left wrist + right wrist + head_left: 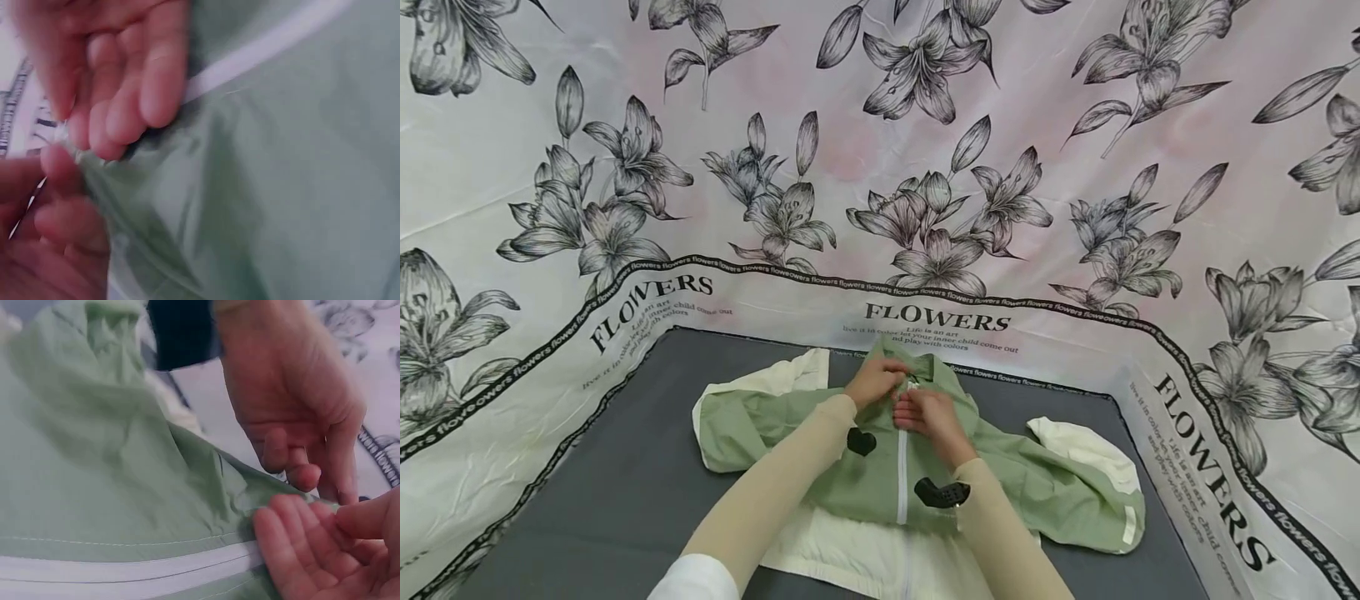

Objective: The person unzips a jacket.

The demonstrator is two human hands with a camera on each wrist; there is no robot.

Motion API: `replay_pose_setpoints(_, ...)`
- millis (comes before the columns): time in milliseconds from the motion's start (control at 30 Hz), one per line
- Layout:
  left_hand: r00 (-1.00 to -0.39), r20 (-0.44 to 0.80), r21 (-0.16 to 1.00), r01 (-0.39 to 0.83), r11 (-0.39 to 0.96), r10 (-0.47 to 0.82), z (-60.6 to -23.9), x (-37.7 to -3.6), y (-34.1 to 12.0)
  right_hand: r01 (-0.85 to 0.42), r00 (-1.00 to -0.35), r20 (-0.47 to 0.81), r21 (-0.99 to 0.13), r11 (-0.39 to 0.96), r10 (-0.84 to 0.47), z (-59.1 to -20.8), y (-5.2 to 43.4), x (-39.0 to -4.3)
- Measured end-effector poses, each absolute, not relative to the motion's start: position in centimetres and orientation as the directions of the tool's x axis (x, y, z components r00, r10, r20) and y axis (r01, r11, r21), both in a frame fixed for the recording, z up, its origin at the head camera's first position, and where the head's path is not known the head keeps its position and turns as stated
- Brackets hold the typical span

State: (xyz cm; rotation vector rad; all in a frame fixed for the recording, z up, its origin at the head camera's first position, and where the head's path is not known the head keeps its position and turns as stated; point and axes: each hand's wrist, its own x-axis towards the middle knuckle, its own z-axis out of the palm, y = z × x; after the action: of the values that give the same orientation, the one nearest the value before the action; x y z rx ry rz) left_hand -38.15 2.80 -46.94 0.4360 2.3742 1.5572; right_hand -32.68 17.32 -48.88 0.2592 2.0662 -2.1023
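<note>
I am looking at a green and cream jacket [820, 467] that is lying flat on the dark grey surface [587, 508], close to its far edge, with the sleeves spreading toward the left and right edges. My 2 hands are meeting at the collar, at the top end of the white zipper [902, 475]. My left hand [874, 381] is pinching the green fabric near the collar with curled fingers [125, 94]. My right hand [931, 418] is also curling around the fabric edge beside the zipper [125, 569], thumb against the fingertips. I am judging that the zipper is already closed almost to the top, because the white line is running unbroken from the hem up to my hands. No fold is made yet. The flower-printed cloth [1075, 167] is standing around the surface.
</note>
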Motion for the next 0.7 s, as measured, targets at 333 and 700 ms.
replay_pose_setpoints(333, -0.866, -0.105, 0.851, 0.176, 0.494, 0.489, -45.8, -38.0, 3.1, 0.214, -0.977, -0.215, -0.974, -0.074, 0.004, -48.0, 17.5, -31.2)
replay_pose_setpoints(700, -0.961, -0.106, 0.872, 0.035, 0.488, 0.257, -44.4, -36.4, 4.6, 0.182, -0.979, -0.195, -0.966, -0.185, 0.055, -47.5, 17.1, -30.1)
